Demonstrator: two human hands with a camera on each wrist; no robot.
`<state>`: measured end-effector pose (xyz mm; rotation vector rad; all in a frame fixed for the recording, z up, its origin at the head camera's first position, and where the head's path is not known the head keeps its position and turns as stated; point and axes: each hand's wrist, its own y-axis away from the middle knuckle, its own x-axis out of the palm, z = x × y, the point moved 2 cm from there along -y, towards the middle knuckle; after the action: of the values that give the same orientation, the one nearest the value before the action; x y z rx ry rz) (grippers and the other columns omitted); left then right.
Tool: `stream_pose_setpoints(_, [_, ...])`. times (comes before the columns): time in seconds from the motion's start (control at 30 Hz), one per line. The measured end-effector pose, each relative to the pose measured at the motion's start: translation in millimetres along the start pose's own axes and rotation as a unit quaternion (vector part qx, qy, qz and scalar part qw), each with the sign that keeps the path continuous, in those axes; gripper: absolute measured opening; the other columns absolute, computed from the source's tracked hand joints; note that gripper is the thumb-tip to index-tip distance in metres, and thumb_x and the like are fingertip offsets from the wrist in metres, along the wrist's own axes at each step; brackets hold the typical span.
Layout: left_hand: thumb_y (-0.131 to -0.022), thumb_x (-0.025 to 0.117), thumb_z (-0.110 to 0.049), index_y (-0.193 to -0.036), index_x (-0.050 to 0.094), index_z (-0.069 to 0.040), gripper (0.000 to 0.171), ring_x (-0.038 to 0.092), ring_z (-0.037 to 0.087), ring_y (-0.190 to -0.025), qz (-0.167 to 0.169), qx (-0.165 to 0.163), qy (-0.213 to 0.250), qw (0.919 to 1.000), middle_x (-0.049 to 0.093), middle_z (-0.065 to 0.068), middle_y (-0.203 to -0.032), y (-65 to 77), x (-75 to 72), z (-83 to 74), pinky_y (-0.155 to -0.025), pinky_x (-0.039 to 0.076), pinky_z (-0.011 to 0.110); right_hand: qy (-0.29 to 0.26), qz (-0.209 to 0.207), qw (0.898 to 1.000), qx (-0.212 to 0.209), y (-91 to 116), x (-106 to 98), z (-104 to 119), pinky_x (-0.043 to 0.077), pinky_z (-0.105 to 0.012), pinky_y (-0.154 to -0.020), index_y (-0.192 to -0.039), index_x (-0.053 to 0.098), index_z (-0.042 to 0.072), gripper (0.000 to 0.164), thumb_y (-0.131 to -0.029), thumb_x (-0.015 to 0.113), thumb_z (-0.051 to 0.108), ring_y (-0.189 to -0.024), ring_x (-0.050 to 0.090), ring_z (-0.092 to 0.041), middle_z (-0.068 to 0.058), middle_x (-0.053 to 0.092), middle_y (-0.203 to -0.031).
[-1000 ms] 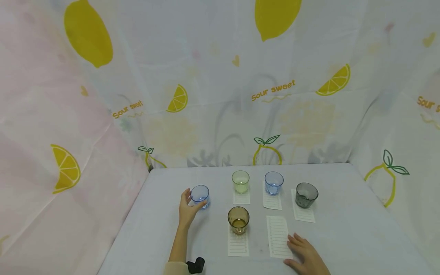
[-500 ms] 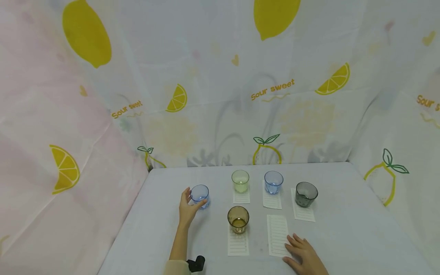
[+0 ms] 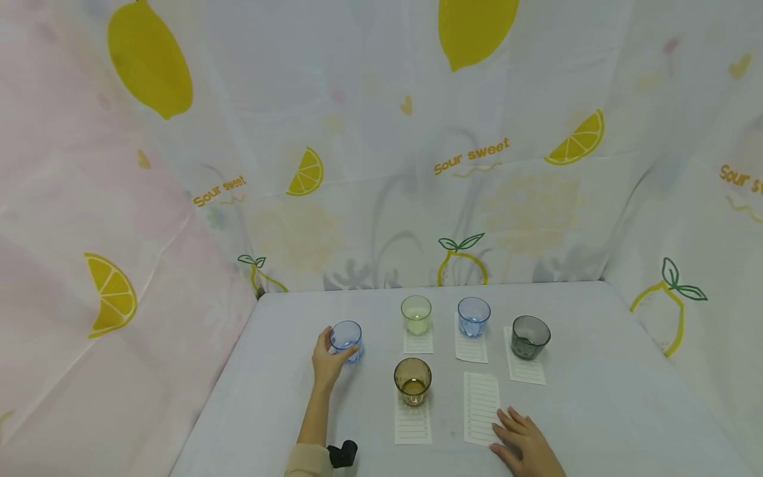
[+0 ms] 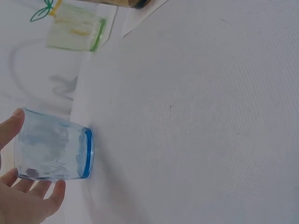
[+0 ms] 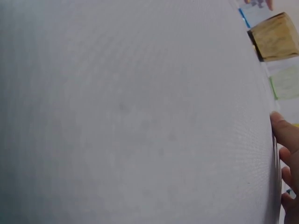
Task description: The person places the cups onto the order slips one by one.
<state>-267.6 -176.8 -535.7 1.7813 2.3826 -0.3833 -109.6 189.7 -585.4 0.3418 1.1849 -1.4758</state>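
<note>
My left hand [image 3: 326, 364] grips a clear blue drinking glass [image 3: 346, 343] at the table's left, thumb on one side and fingers on the other. The left wrist view shows this glass [image 4: 53, 148] from the side, its thick blue base close to the white cloth. Loosely bent, my right hand [image 3: 529, 445] rests near the front, fingertips at the right edge of a lined paper slip [image 3: 481, 407]. Nothing is held in it. In the right wrist view its thumb and fingers [image 5: 282, 127] appear at the right border.
An amber glass [image 3: 412, 391] stands on a lined slip in the middle. Behind it are a green glass [image 3: 416, 321], another blue glass [image 3: 473, 321] and a grey glass [image 3: 530, 341], each on a slip. A lemon-print curtain [image 3: 381, 218] borders the white table [image 3: 608, 377].
The view shifts very slightly. My left hand keeps its grip on the blue glass in the same place, and the right hand barely moves beside the slip.
</note>
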Motion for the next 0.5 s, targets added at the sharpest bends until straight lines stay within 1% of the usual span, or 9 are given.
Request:
stream_pose_setpoints(0.13, [-0.069, 0.081, -0.005, -0.133, 0.039, 0.011, 0.078, 0.040, 0.045, -0.126, -0.023, 0.000, -0.002, 0.9997, 0.042, 0.031, -0.137, -1.3, 2.2, 1.5, -0.104, 0.036, 0.051, -0.001, 0.003, 1.000, 0.003, 0.4, 0.9, -1.4, 0.045, -0.064, -0.079, -0.089, 0.075, 0.004, 0.032, -0.065, 0.083, 0.024, -0.102, 0.059, -0.041, -0.017, 0.067, -0.106])
stream_pose_setpoints(0.2, [-0.068, 0.081, -0.004, -0.133, 0.039, 0.011, 0.078, 0.042, 0.046, -0.124, -0.034, -0.001, 0.006, 0.9994, 0.044, 0.031, -0.135, -0.6, 2.5, 1.5, -0.102, 0.038, 0.051, -0.002, 0.006, 1.000, 0.004, 0.1, 1.6, -1.9, 0.045, -0.064, -0.079, -0.089, 0.075, 0.004, 0.032, -0.066, 0.083, 0.024, -0.102, 0.059, -0.042, -0.017, 0.067, -0.106])
stream_pose_setpoints(0.3, [-0.069, 0.081, -0.004, -0.134, 0.038, 0.011, 0.080, 0.043, 0.046, -0.123, -0.040, 0.001, 0.021, 0.9990, 0.045, 0.031, -0.134, 3.0, 1.7, -0.4, -0.101, 0.040, 0.051, -0.006, 0.010, 1.000, 0.006, 0.1, 2.3, -2.4, 0.045, -0.065, -0.079, -0.090, 0.075, 0.003, 0.032, -0.066, 0.082, 0.024, -0.102, 0.059, -0.043, -0.018, 0.067, -0.106])
stream_pose_setpoints(0.33, [-0.069, 0.081, -0.004, -0.134, 0.038, 0.012, 0.080, 0.043, 0.046, -0.123, -0.042, 0.007, 0.027, 0.9987, 0.045, 0.031, -0.134, 4.6, 1.4, -2.1, -0.100, 0.040, 0.051, -0.008, 0.010, 1.000, 0.007, 0.1, 2.4, -2.4, 0.045, -0.065, -0.079, -0.090, 0.075, 0.003, 0.032, -0.066, 0.082, 0.024, -0.102, 0.059, -0.043, -0.018, 0.067, -0.106])
stream_pose_setpoints(0.37, [-0.069, 0.081, -0.003, -0.134, 0.038, 0.012, 0.079, 0.043, 0.046, -0.123, -0.041, 0.013, 0.031, 0.9986, 0.045, 0.032, -0.133, 8.4, 0.3, -9.3, -0.100, 0.041, 0.052, -0.010, 0.010, 1.000, 0.007, 0.0, 2.4, -2.4, 0.045, -0.065, -0.079, -0.090, 0.075, 0.002, 0.032, -0.066, 0.082, 0.024, -0.102, 0.059, -0.043, -0.018, 0.067, -0.106])
stream_pose_setpoints(0.43, [-0.069, 0.081, -0.003, -0.134, 0.039, 0.012, 0.079, 0.044, 0.045, -0.123, -0.043, 0.026, 0.038, 0.9980, 0.046, 0.031, -0.133, 11.1, -0.4, -14.9, -0.098, 0.042, 0.052, -0.011, 0.008, 1.000, 0.006, 0.0, 2.2, -2.6, 0.045, -0.066, -0.078, -0.090, 0.075, 0.002, 0.033, -0.066, 0.082, 0.023, -0.102, 0.059, -0.043, -0.018, 0.067, -0.106])
stream_pose_setpoints(0.5, [-0.068, 0.082, -0.003, -0.133, 0.040, 0.011, 0.078, 0.045, 0.045, -0.122, -0.047, 0.046, 0.043, 0.9969, 0.047, 0.030, -0.132, 12.8, -0.6, -22.2, -0.096, 0.043, 0.054, -0.013, 0.007, 1.000, 0.005, -0.3, 1.9, -2.3, 0.044, -0.066, -0.078, -0.090, 0.075, 0.002, 0.033, -0.065, 0.083, 0.022, -0.102, 0.058, -0.044, -0.019, 0.066, -0.106])
